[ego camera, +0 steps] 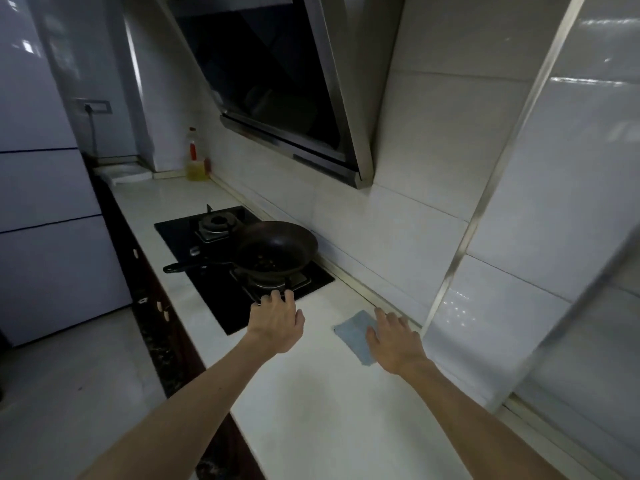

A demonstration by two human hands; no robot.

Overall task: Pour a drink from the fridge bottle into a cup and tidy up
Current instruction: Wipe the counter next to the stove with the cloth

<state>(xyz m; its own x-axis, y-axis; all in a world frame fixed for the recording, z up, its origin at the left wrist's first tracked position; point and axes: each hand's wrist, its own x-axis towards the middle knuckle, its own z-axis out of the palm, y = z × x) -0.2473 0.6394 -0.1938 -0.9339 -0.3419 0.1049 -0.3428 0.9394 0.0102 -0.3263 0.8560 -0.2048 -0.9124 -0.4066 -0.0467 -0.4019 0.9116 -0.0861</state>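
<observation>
Two bare forearms (194, 403) reach over a white countertop (311, 410), fridge (41, 237) at far left, left hand (277, 323) open and loose-fingered at the black hob (180, 237) near its pan (277, 251), right hand (394, 337) spread flat over a blue cloth (353, 332) by the wall.

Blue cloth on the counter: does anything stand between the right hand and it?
Nothing visible does. The right hand, fingers straight, lies over the right part of the blue cloth on the white countertop; the wok sits apart on the hob.
</observation>
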